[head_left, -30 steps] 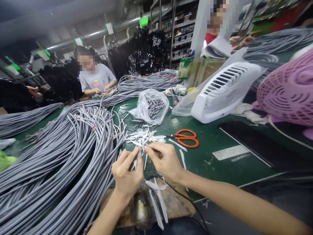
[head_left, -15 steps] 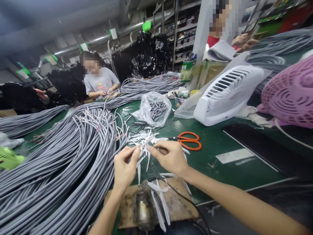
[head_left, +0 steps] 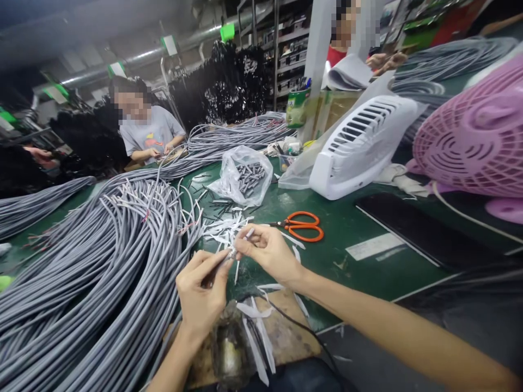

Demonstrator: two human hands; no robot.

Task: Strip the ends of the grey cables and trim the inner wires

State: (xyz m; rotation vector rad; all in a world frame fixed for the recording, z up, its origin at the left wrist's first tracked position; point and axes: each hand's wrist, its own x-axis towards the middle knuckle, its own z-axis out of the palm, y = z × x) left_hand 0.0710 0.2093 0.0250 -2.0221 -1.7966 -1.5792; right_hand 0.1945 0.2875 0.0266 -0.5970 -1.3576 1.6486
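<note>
My left hand (head_left: 202, 288) is closed in a pinch, thumb against forefinger, on a cable end (head_left: 232, 253) whose tip looks pale and frayed. Most of that cable is hidden by the fingers. Touching the same spot from the right, my right hand (head_left: 265, 251) is closed as well, and a short grey tube (head_left: 250, 233) sticks up between its thumb and fingers. Just beyond both hands lies a heap of white strips (head_left: 224, 233). Orange-handled scissors (head_left: 304, 226) rest on the green table (head_left: 327, 261) past my right hand.
Bundled grey cables (head_left: 122, 272) cover the left side. A plastic bag (head_left: 245, 177) of short grey tubes sits ahead. A motor-like metal device (head_left: 231, 348) stands on a board near me. White fan (head_left: 363, 147) and pink fan (head_left: 469, 130) stand right. Two co-workers sit beyond.
The view has shifted to the right. My right hand has turned and its fingers have curled in; the short grey tube now shows in them. My left hand keeps its pinch.
</note>
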